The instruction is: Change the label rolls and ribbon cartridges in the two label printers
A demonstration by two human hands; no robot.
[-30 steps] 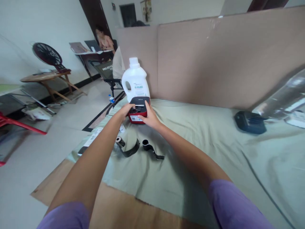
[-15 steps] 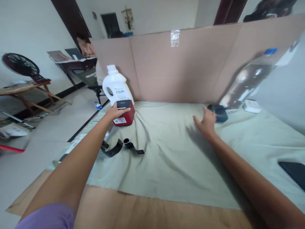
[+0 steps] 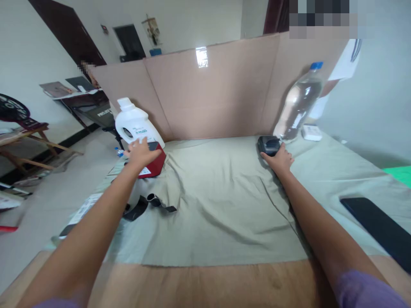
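Left hand point(image 3: 138, 150) rests flat on top of the red label printer point(image 3: 153, 163), fingers loosely spread, not gripping. White jug point(image 3: 135, 125) stands just past the fingertips, close behind the printer. Black ribbon rolls point(image 3: 150, 202) lie wrist-side of that hand on the green cloth point(image 3: 218, 205).

Right hand point(image 3: 278, 159) is laid against the near edge of the small black device point(image 3: 269, 145), fingers together and curled toward it; can't tell whether they've actually closed on it, since the hand hides the contact. Clear water bottle point(image 3: 298, 105) stands just beyond those fingertips, white box point(image 3: 311, 132) further out. Dark phone point(image 3: 379, 226) lies well back by the right forearm.

Risks, my read: dragging the black device could nudge the bottle over; cloth is loose and wrinkled, so it may bunch and pull the printer or the jug.
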